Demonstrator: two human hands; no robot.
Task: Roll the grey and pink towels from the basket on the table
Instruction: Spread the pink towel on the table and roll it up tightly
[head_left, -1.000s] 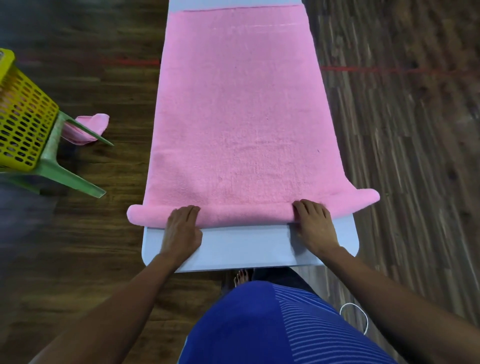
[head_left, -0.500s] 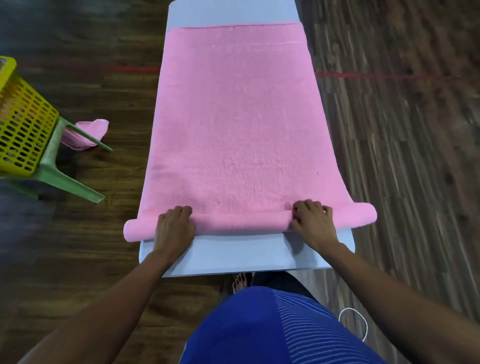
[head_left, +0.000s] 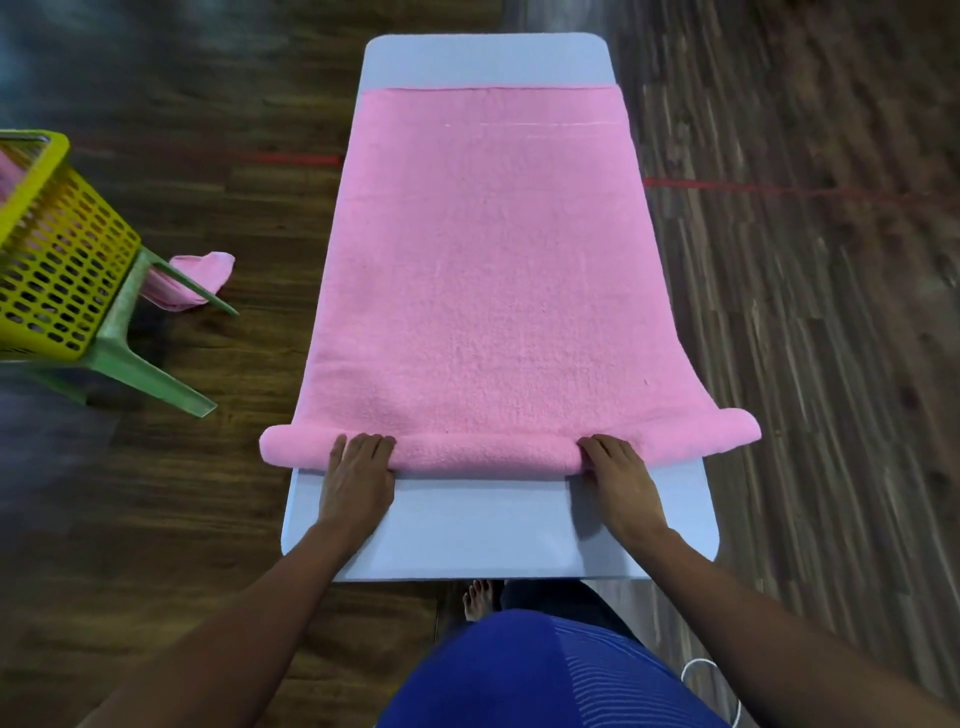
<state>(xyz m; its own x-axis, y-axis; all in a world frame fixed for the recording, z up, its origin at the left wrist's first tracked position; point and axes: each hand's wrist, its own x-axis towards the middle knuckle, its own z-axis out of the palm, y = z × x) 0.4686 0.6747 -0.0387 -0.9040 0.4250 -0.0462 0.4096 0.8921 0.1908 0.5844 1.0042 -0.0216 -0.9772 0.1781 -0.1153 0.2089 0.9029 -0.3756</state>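
Note:
A large pink towel lies spread along the light grey table, and its near edge is wound into a thin roll that overhangs the table on both sides. My left hand presses flat on the roll's left part, fingers curled over it. My right hand presses on the right part in the same way. A yellow perforated basket stands at the left on a green stool, with pink cloth showing inside. No grey towel is in sight.
The green plastic stool stands on the dark wooden floor left of the table. A small pink cloth lies on the floor behind its leg. A white cable curls by my right side. My bare foot shows under the table's near edge.
The roll has moved a little farther up the table under both hands and grown slightly thicker. More bare table shows near me, and the far table end has come into view.

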